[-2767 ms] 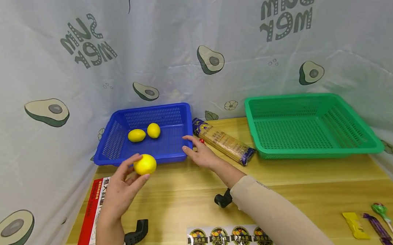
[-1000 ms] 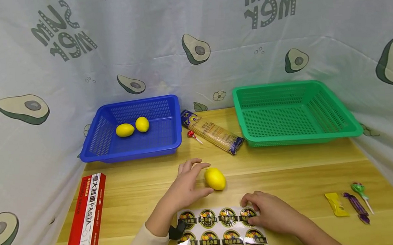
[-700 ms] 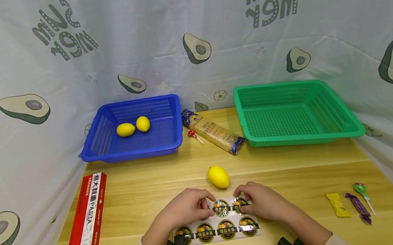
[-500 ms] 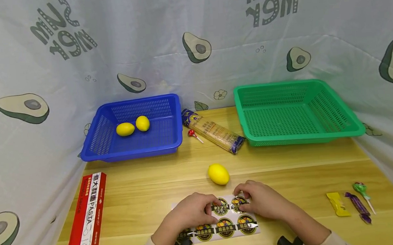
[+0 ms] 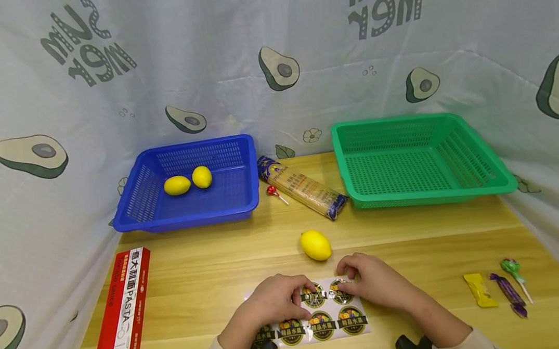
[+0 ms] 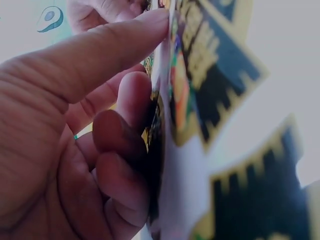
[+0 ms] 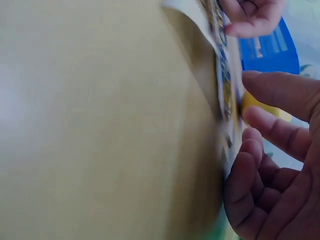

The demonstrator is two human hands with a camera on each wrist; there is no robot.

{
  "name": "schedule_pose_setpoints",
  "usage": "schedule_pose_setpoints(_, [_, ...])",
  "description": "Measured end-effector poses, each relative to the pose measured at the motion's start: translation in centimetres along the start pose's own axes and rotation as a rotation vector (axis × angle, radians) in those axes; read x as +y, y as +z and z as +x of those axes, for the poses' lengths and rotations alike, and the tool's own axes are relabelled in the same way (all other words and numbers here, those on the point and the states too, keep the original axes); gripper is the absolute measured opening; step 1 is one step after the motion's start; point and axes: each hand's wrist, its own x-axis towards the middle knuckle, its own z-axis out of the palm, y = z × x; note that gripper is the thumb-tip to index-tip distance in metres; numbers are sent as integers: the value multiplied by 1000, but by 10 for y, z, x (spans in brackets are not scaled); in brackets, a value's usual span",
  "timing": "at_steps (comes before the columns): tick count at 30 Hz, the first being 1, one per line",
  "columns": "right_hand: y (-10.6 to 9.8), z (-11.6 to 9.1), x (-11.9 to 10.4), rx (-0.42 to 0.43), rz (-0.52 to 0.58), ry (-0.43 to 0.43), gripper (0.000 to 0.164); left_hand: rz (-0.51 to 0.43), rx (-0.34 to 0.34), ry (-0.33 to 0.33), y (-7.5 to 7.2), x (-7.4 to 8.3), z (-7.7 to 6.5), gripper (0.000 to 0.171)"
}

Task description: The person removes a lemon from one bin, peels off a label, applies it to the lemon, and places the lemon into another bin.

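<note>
A sheet of round fruit stickers (image 5: 322, 326) lies on the wooden table, slightly askew. My left hand (image 5: 280, 299) rests on its left part, with bent fingers and the thumb touching it; index and thumb tips stand apart. In the left wrist view the thumb (image 6: 115, 47) reaches across to the sheet, other fingers curling beside it. At the upper right corner is my right hand (image 5: 378, 282), thumb and index apart over a sticker. The right wrist view shows a gap between them and the sheet's edge (image 7: 222, 65) lifted somewhat. A lemon (image 5: 316, 245) sits just beyond the hands.
A blue basket (image 5: 183, 221) with two lemons stands back left, a green basket (image 5: 430, 194) back right. Between them lie packaged noodles (image 5: 303, 188) and a red lollipop (image 5: 272, 190). A pasta box (image 5: 121, 311) is at left; sweets (image 5: 507, 292) lie at right.
The lemon held in my left hand 2.8 seconds ago now lies on the table. Both hands have come to the sticker sheet, which has shifted and turned slightly. Little differs over the last half second.
</note>
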Motion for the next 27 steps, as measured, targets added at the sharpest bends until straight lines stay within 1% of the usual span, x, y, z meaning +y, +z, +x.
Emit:
schedule_pose_setpoints(3, [-2, 1, 1, 1, 25, 8, 24, 2, 1, -3, 2, -1, 1, 42])
schedule_pose_setpoints(8, [0, -3, 1, -28, -21, -30, 22, 3, 7, 3, 2, -1, 2, 42])
schedule_pose_setpoints(14, [2, -1, 0, -10, -84, -58, 16, 12, 35, 14, -1, -2, 2, 43])
schedule_pose_setpoints(17, [2, -1, -1, -12, -99, -59, 13, 8, 36, 13, -1, -2, 2, 43])
schedule_pose_setpoints(22, [2, -1, -1, -20, -104, -54, 15, 4, 33, 13, 0, -2, 2, 43])
schedule_pose_setpoints(27, [1, -1, 2, -1, -91, -54, 24, 23, 18, 21, -1, -4, 5, 43])
